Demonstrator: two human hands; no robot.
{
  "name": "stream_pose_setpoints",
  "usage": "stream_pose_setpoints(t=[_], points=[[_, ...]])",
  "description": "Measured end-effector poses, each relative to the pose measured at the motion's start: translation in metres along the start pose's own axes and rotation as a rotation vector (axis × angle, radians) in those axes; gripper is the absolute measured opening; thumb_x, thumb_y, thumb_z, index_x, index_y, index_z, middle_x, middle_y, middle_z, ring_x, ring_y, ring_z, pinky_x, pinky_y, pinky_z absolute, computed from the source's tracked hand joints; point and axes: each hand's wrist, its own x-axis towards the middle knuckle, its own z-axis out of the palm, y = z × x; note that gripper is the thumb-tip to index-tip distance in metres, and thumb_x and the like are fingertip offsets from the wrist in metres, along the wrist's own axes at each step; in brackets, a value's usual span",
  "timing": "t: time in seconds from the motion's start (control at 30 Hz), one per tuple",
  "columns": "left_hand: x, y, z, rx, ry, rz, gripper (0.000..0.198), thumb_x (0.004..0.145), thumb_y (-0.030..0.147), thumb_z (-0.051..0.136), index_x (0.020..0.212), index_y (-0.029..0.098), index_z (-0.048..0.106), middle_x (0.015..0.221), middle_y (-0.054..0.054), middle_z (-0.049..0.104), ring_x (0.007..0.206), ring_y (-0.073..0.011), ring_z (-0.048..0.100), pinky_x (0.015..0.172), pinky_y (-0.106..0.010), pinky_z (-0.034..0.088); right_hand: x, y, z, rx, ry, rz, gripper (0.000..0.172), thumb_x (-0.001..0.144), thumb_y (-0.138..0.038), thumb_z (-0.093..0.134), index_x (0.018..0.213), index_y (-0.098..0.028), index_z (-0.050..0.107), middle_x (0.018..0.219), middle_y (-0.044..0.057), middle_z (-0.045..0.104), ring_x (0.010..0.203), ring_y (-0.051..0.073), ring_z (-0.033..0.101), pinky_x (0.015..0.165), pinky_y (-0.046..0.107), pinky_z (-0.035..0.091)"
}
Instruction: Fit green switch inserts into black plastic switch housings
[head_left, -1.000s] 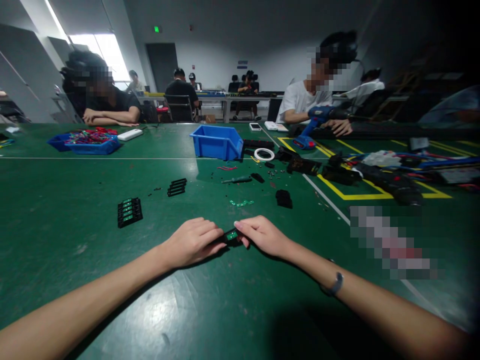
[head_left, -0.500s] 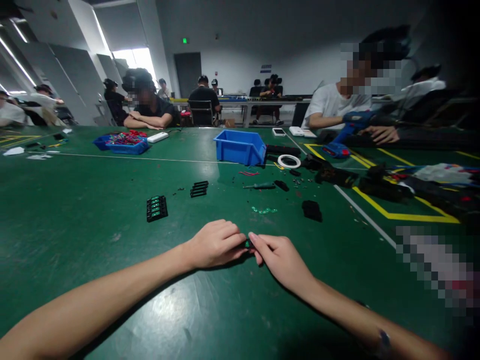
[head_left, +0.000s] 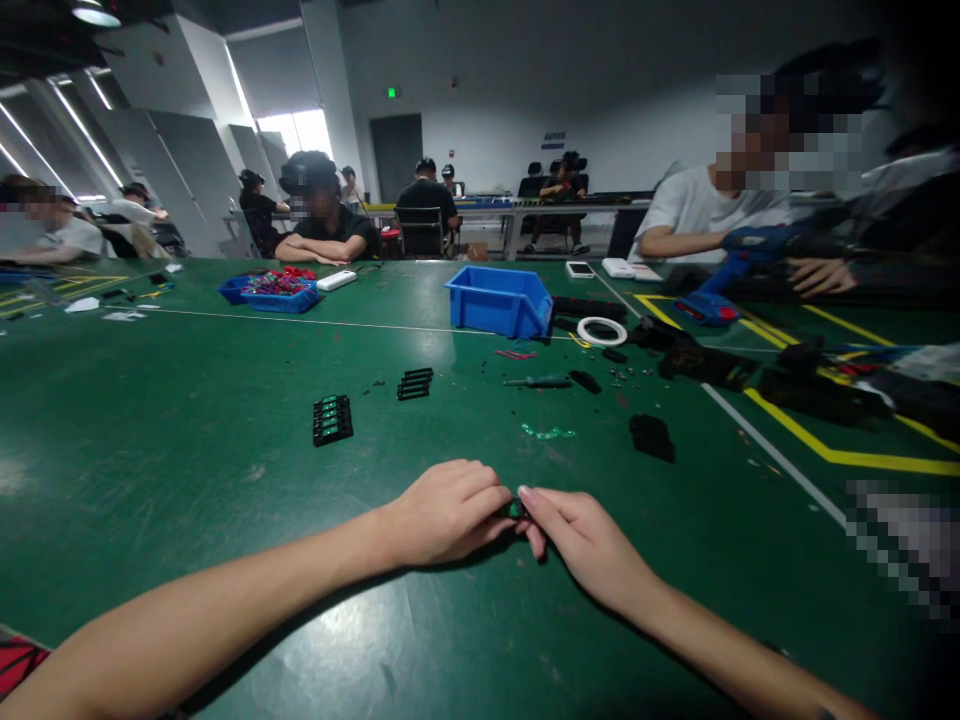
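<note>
Left forearm reaches in from lower left, nearly straight at the wrist — left hand (head_left: 454, 515) palm down, knuckles up. Right forearm comes from lower right; right hand (head_left: 589, 545) is angled inward, thumb on top. They meet over the near side of the table (head_left: 225, 480).

Left fingers (head_left: 493, 499) are bunched together, clamped on the left end of a small black part (head_left: 516, 509). Right thumb and fingers pinch its other end, thumb above, fingertips curled below. Part sits right between the hands, mostly covered — just a bit of green shows. Can't tell if it touches the table.

Beyond the hands: green strips (head_left: 549, 433), then a screwdriver (head_left: 544, 381). Off to the left, a block of black holders (head_left: 332, 420) with green inserts, black frames (head_left: 415, 384) near it.
</note>
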Motion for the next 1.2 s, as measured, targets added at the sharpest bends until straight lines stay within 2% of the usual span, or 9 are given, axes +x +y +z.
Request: stream_pose_setpoints(t=[0.2,0.3,0.4,0.53,0.63,0.7,0.83,0.97,1.2], points=[[0.000,0.002,-0.003,0.029,-0.055,-0.002,0.024,0.104,0.033,0.046,0.094,0.015,0.060,0.083,-0.007,0.063,0.075,-0.0188,0.057,0.066,-0.033,0.042,-0.001,0.002,0.000,-0.031,-0.014,-0.018,0.060,0.107,-0.051,0.038,0.059,-0.020,0.057,0.064,0.003,0.064,0.072,0.020,0.065,0.075,0.030,0.043],[-0.012,0.000,-0.014,0.046,-0.095,-0.039,0.020,0.103,0.029,0.046,0.099,0.015,0.060,0.085,-0.007,0.063,0.077,-0.0192,0.056,0.067,-0.033,0.042,-0.002,0.001,-0.001,-0.070,-0.021,-0.067,0.057,0.107,-0.048,0.038,0.063,-0.020,0.060,0.071,0.004,0.066,0.078,0.020,0.065,0.078,0.030,0.043],[-0.043,-0.010,-0.032,0.099,-0.131,-0.184,0.018,0.103,0.028,0.048,0.104,0.015,0.059,0.087,-0.006,0.062,0.078,-0.0193,0.055,0.069,-0.032,0.043,-0.003,0.001,-0.002,-0.078,-0.034,-0.066,0.054,0.107,-0.046,0.038,0.069,-0.020,0.065,0.072,0.003,0.066,0.076,0.020,0.064,0.078,0.030,0.044],[-0.102,-0.041,-0.063,0.254,-0.164,-0.392,0.019,0.105,0.028,0.046,0.106,0.015,0.060,0.089,-0.007,0.061,0.080,-0.0200,0.056,0.071,-0.032,0.046,-0.002,0.001,-0.002,-0.124,-0.056,-0.079,0.051,0.107,-0.046,0.040,0.074,-0.020,0.069,0.073,0.003,0.067,0.074,0.020,0.064,0.076,0.030,0.044],[-0.139,-0.063,-0.082,0.338,-0.163,-0.450,0.020,0.105,0.027,0.044,0.106,0.015,0.060,0.091,-0.008,0.062,0.082,-0.0201,0.057,0.072,-0.032,0.047,-0.002,0.000,0.000,-0.160,-0.059,-0.095,0.050,0.107,-0.046,0.040,0.076,-0.020,0.070,0.073,0.004,0.067,0.074,0.020,0.064,0.075,0.031,0.044],[-0.153,-0.071,-0.091,0.353,-0.150,-0.476,0.020,0.105,0.026,0.044,0.108,0.015,0.060,0.094,-0.009,0.063,0.084,-0.0197,0.059,0.075,-0.032,0.048,-0.002,-0.002,0.002,-0.180,-0.059,-0.095,0.050,0.107,-0.046,0.040,0.077,-0.020,0.070,0.072,0.003,0.067,0.073,0.020,0.064,0.074,0.030,0.044],[-0.162,-0.076,-0.097,0.322,-0.120,-0.506,0.021,0.104,0.029,0.046,0.109,0.016,0.063,0.095,-0.009,0.063,0.083,-0.0186,0.060,0.074,-0.030,0.049,-0.001,-0.006,0.003,-0.201,-0.070,-0.096,0.049,0.107,-0.046,0.040,0.079,-0.020,0.071,0.066,0.002,0.064,0.068,0.020,0.063,0.072,0.030,0.044],[-0.162,-0.079,-0.094,0.255,-0.121,-0.528,0.022,0.104,0.030,0.047,0.111,0.018,0.064,0.097,-0.008,0.062,0.086,-0.0187,0.061,0.074,-0.029,0.050,0.000,-0.006,0.002,-0.203,-0.087,-0.093,0.049,0.106,-0.046,0.040,0.079,-0.020,0.070,0.065,0.002,0.063,0.068,0.019,0.063,0.071,0.030,0.044],[-0.157,-0.081,-0.089,0.294,-0.069,-0.567,0.022,0.102,0.028,0.050,0.115,0.020,0.065,0.096,-0.007,0.061,0.083,-0.0184,0.060,0.073,-0.029,0.048,0.001,-0.005,0.001,-0.206,-0.103,-0.120,0.047,0.106,-0.045,0.041,0.080,-0.019,0.071,0.066,0.002,0.064,0.069,0.020,0.064,0.072,0.031,0.044]])
